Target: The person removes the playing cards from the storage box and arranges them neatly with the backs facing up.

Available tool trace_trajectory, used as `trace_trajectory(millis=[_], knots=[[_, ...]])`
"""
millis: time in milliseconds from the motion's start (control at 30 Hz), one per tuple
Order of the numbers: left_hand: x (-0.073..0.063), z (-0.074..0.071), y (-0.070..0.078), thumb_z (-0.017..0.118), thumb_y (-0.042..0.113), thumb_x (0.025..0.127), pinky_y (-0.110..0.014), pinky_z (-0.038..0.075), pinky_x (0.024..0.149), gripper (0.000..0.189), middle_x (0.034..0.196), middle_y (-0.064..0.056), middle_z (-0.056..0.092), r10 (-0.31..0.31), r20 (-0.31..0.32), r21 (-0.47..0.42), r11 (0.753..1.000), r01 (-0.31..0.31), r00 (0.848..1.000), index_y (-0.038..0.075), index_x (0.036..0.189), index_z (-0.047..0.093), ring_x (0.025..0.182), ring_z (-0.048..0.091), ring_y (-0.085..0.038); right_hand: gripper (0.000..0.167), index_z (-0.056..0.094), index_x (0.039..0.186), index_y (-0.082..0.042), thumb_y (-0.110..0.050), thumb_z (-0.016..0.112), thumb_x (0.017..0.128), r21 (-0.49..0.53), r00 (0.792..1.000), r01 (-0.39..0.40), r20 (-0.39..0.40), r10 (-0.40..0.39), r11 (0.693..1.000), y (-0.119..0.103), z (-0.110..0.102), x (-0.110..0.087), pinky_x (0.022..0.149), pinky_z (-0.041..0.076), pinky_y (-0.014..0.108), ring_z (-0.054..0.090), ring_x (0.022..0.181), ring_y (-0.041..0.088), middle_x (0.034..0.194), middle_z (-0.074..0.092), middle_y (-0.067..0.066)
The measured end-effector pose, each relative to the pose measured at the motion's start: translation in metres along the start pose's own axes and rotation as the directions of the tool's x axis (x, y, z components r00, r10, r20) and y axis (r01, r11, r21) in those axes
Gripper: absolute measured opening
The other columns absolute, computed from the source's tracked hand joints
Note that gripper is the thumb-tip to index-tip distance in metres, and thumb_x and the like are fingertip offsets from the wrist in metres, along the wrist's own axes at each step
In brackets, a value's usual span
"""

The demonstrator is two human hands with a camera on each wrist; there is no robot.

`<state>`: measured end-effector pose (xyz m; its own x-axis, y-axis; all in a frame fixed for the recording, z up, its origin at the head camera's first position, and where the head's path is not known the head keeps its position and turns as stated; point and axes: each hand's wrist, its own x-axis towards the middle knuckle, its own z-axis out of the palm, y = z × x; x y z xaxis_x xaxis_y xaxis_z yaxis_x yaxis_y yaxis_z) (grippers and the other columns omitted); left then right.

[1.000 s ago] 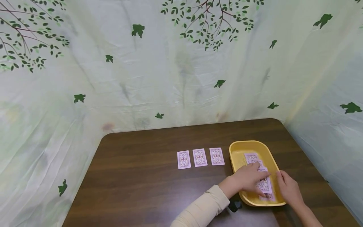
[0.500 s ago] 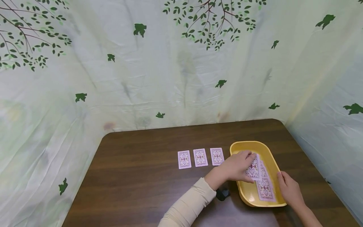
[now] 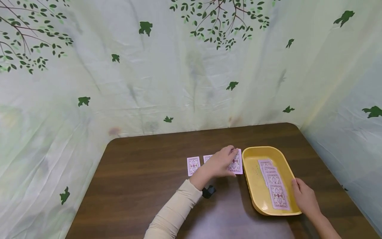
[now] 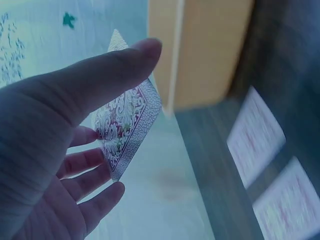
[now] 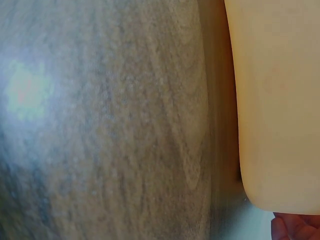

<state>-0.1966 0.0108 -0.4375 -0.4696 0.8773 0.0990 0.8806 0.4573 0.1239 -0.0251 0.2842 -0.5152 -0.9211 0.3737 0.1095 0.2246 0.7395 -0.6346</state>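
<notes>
My left hand (image 3: 218, 165) pinches a purple-backed playing card (image 3: 238, 162) by its edges, between thumb and fingers. In the left wrist view this card (image 4: 134, 117) hangs tilted, its patterned back showing. Under and beside that hand lies a row of playing cards, back up; the leftmost card (image 3: 193, 165) is in plain sight, another (image 3: 206, 158) is mostly covered, and the third is hidden. My right hand (image 3: 306, 199) grips the right rim of a yellow tray (image 3: 251, 186). Inside the tray, several overlapping cards (image 3: 274, 181) lie back up.
The dark wooden table (image 3: 131, 192) ends at a rounded far edge. Behind it hangs a pale curtain (image 3: 191, 73) with printed leaves. A small black device (image 3: 209, 192) sits at my left wrist. Wood grain and the tray's side (image 5: 280, 110) fill the right wrist view.
My left hand has picked a card from the tray and carried it left, out over the row on the table. The right hand stays at the tray's rim.
</notes>
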Motion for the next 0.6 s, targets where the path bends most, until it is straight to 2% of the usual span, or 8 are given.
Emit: trace_trajectory(millis=[167,367,600], knots=[[-0.017,0.002,-0.028,0.082,0.035,0.067,-0.027,0.031,0.099,0.091,0.132,-0.017,0.037,-0.041,0.033,-0.049,0.998,0.043,0.999,0.002,0.139,0.035,0.119,0.040,-0.024,0.041,0.049,0.113,0.009,-0.024,0.028,0.100,-0.006,1.000,-0.017,0.016,0.017,1.000,-0.001,-0.003,0.000,0.057,0.040,0.038,0.051,0.069,0.028,0.086,0.057,0.022],[-0.038,0.014,-0.049,0.084,0.027,0.065,-0.029,0.029,0.101,0.091,0.133,-0.018,0.036,-0.088,0.044,-0.109,0.990,0.092,0.995,0.001,0.138,0.035,0.120,0.039,-0.026,0.040,0.050,0.113,0.009,-0.023,0.029,0.100,-0.008,1.000,-0.008,0.013,0.008,1.000,-0.001,-0.001,-0.001,0.059,0.040,0.039,0.051,0.071,0.030,0.088,0.057,0.024],[-0.068,0.024,-0.072,0.085,0.022,0.064,-0.034,0.032,0.099,0.089,0.131,-0.019,0.037,-0.167,0.042,-0.228,0.958,0.172,0.985,0.004,0.137,0.038,0.118,0.040,-0.028,0.040,0.050,0.112,0.009,-0.023,0.029,0.100,-0.011,1.000,-0.005,0.017,0.005,1.000,-0.002,0.001,0.000,0.058,0.039,0.038,0.050,0.070,0.029,0.085,0.057,0.021]])
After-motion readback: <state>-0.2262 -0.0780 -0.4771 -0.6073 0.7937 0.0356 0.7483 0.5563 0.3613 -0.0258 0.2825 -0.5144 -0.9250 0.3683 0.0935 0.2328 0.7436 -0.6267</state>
